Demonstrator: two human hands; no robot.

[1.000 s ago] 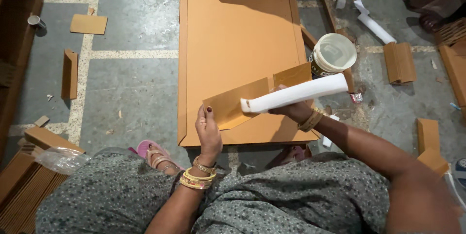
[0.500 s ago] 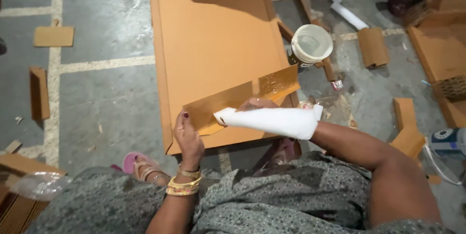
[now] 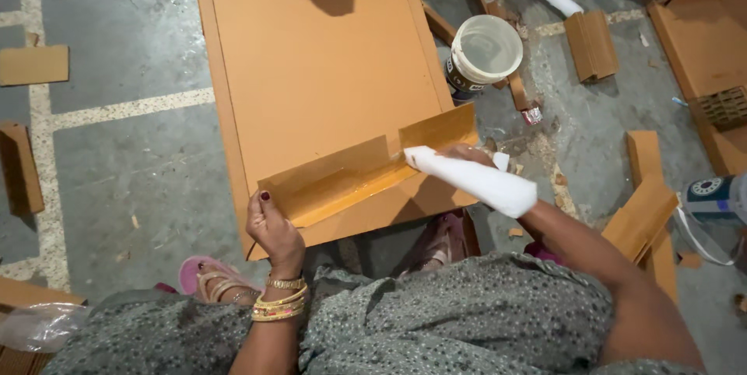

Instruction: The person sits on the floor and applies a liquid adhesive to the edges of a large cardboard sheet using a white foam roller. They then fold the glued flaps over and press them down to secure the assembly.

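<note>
A large orange cardboard sheet (image 3: 319,64) lies on the floor in front of me. Across its near end stands a folded cardboard strip (image 3: 366,165), tilted up along its length. My left hand (image 3: 272,231) grips the strip's left end. My right hand (image 3: 467,155) is shut on a white cone-shaped bag (image 3: 475,180); its narrow tip touches the strip near the right end. The hand is mostly hidden behind the bag.
A white plastic bucket (image 3: 482,52) stands right of the sheet. Cardboard offcuts (image 3: 591,44) and strips (image 3: 646,204) lie scattered on the grey floor. More cardboard pieces (image 3: 31,64) sit at the left. A pink sandal (image 3: 206,274) is under me.
The white bag has swung from lying level across the strip to pointing its tip down at the strip's right part. My left hand stays on the strip's left end.
</note>
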